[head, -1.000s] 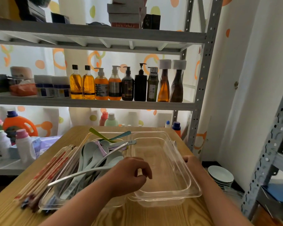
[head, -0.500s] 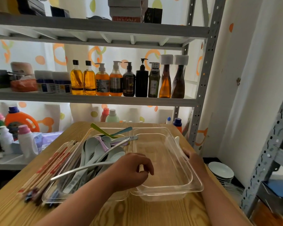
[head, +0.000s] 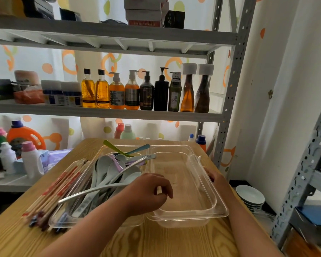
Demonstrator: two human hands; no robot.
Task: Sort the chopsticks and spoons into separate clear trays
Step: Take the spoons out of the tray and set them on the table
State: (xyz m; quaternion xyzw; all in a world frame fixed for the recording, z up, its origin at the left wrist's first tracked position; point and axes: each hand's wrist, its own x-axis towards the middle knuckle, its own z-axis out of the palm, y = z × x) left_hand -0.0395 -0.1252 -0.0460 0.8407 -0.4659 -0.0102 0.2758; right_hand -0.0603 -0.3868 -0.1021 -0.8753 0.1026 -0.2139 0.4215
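Two clear trays stand side by side on a wooden table (head: 156, 242). The left tray (head: 63, 226) is heaped with several spoons (head: 109, 169), white, grey, green and teal. A bundle of chopsticks (head: 59, 186) lies along that tray's left side, partly on the table. The right tray (head: 219, 214) holds nothing. My left hand (head: 148, 193) curls its fingers over the right tray's left rim, where the two trays meet. My right hand (head: 214, 178) grips its right rim and is partly hidden behind the clear wall.
A grey metal shelf behind the table carries a row of bottles (head: 146, 91). White and orange detergent bottles (head: 31, 160) stand on a low shelf to the left. Stacked bowls (head: 250, 196) sit on the floor at right, beside another metal rack (head: 304, 182).
Both hands keep their hold on the empty tray's sides. Only my view has shifted slightly.
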